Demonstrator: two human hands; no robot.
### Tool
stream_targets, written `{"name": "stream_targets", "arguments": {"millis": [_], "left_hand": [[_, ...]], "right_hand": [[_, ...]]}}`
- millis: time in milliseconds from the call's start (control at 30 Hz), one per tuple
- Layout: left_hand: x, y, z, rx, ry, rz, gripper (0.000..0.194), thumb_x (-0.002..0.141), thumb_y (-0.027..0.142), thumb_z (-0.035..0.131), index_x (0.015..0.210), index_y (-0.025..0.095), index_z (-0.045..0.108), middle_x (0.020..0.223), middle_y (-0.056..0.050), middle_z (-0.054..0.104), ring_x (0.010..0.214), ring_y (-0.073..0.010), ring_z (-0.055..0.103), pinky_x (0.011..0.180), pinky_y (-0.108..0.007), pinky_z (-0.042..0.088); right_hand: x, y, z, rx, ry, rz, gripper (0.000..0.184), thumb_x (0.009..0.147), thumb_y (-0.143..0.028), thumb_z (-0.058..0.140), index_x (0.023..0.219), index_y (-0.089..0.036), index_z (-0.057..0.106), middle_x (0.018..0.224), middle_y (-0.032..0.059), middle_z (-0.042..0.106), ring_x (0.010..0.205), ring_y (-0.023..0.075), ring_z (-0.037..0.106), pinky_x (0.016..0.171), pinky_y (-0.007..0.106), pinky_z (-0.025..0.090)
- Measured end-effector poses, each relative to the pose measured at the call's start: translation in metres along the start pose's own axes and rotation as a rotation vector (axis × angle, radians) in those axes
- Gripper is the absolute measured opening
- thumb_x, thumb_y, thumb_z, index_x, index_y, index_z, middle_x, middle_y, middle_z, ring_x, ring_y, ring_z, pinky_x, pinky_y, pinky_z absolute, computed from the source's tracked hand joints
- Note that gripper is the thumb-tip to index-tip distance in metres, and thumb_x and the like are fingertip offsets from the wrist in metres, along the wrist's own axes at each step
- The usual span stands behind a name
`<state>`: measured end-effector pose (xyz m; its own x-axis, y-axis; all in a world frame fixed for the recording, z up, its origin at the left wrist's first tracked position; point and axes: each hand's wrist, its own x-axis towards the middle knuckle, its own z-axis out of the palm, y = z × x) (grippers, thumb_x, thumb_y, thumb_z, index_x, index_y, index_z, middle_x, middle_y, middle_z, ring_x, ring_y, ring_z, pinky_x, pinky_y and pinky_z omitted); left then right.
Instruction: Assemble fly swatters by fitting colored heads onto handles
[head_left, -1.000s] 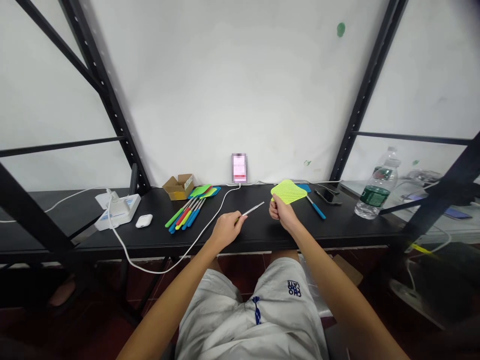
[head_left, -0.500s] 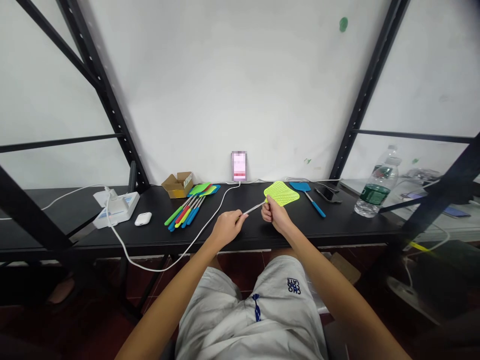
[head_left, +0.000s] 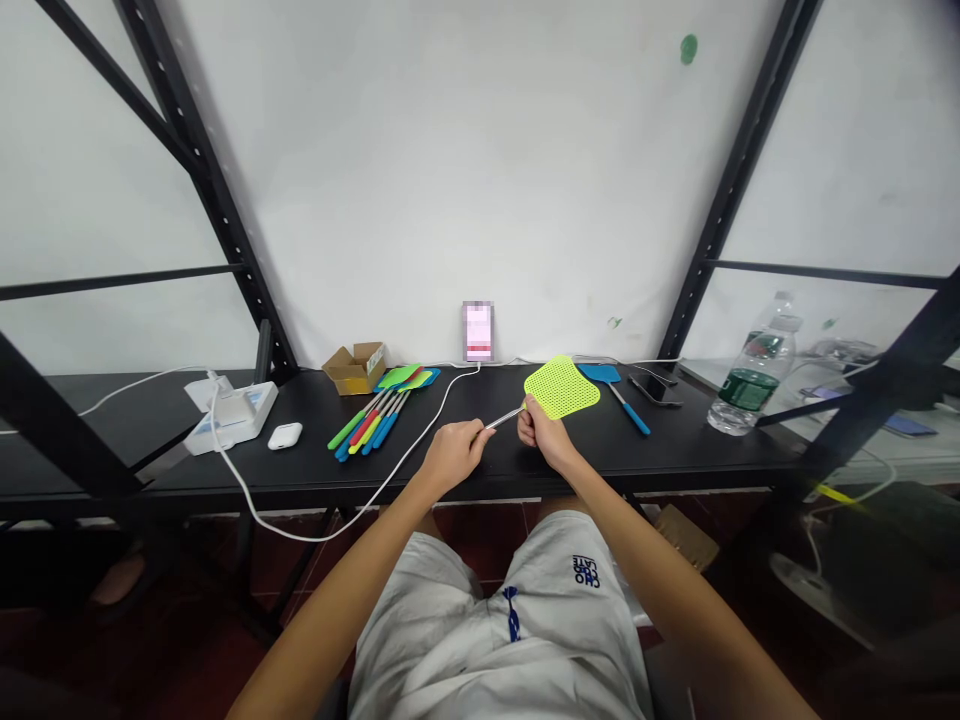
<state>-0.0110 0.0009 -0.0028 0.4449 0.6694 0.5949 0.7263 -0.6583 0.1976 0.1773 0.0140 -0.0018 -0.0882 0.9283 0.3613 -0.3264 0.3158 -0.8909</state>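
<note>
so the left hand [head_left: 452, 455] is curled shut around the metal shaft [head_left: 504, 418] of a lime-green fly swatter [head_left: 551, 400], and the right hand [head_left: 541, 438], closed too, grips it just below the mesh head [head_left: 562, 388].

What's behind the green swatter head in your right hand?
A blue fly swatter sits just right of the lime-green fly swatter head, with a white cable beyond. Whatever lies directly under it is covered.
</note>
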Motion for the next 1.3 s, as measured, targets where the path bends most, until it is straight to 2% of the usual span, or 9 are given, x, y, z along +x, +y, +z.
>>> {"name": "stream_targets", "arguments": {"millis": [467, 733, 833, 1000, 1100, 1300], "left_hand": [[-0.001, -0.003, 0.002, -0.023, 0.01, 0.0, 0.037, 0.099, 0.039, 0.038, 0.07, 0.019, 0.051, 0.067, -0.002, 0.059, 0.063, -0.0138, 0.054, 0.063, -0.025, 0.033], [0.001, -0.003, 0.002, -0.117, -0.008, 0.007, 0.037, 0.099, 0.038, 0.039, 0.069, 0.019, 0.051, 0.063, 0.0, 0.056, 0.061, -0.0127, 0.053, 0.063, -0.025, 0.033], [0.002, 0.0, 0.001, -0.137, 0.006, 0.002, 0.039, 0.099, 0.039, 0.039, 0.067, 0.019, 0.049, 0.061, 0.0, 0.054, 0.058, -0.0117, 0.05, 0.06, -0.024, 0.032], [0.002, 0.003, 0.001, -0.125, 0.028, -0.005, 0.039, 0.099, 0.039, 0.038, 0.066, 0.019, 0.049, 0.06, 0.001, 0.053, 0.056, -0.0115, 0.048, 0.059, -0.025, 0.031], [0.001, 0.003, 0.0, -0.115, 0.013, -0.002, 0.039, 0.098, 0.04, 0.038, 0.067, 0.019, 0.05, 0.062, 0.0, 0.055, 0.059, -0.0121, 0.051, 0.061, -0.025, 0.032], [0.0, 0.001, 0.0, -0.069, -0.016, -0.014, 0.039, 0.099, 0.041, 0.038, 0.071, 0.019, 0.054, 0.067, -0.002, 0.061, 0.064, -0.0138, 0.057, 0.063, -0.025, 0.034]], "right_hand": [[-0.002, 0.004, 0.0, -0.053, -0.097, -0.048, 0.045, 0.091, -0.058, 0.047, 0.065, -0.022, 0.037, 0.048, -0.0073, 0.033, 0.038, 0.0075, 0.032, 0.041, 0.024, 0.022], [-0.004, 0.002, -0.001, -0.106, -0.126, -0.036, 0.047, 0.089, -0.061, 0.047, 0.064, -0.022, 0.037, 0.05, -0.007, 0.033, 0.039, 0.0071, 0.03, 0.041, 0.024, 0.023], [-0.007, 0.002, 0.005, -0.131, -0.079, -0.009, 0.05, 0.088, -0.062, 0.049, 0.061, -0.022, 0.037, 0.05, -0.0067, 0.032, 0.04, 0.007, 0.03, 0.04, 0.024, 0.024], [-0.005, 0.005, 0.013, -0.037, 0.11, -0.016, 0.049, 0.08, -0.052, 0.065, 0.059, -0.023, 0.032, 0.049, -0.0088, 0.025, 0.04, 0.0057, 0.025, 0.038, 0.023, 0.02], [-0.002, 0.007, 0.011, 0.002, 0.131, -0.013, 0.047, 0.079, -0.046, 0.067, 0.058, -0.023, 0.031, 0.048, -0.009, 0.025, 0.04, 0.0054, 0.023, 0.037, 0.024, 0.018], [0.0, 0.01, 0.005, -0.064, 0.15, -0.004, 0.044, 0.08, -0.042, 0.064, 0.058, -0.024, 0.031, 0.047, -0.0079, 0.026, 0.039, 0.0068, 0.025, 0.036, 0.024, 0.019]]}}
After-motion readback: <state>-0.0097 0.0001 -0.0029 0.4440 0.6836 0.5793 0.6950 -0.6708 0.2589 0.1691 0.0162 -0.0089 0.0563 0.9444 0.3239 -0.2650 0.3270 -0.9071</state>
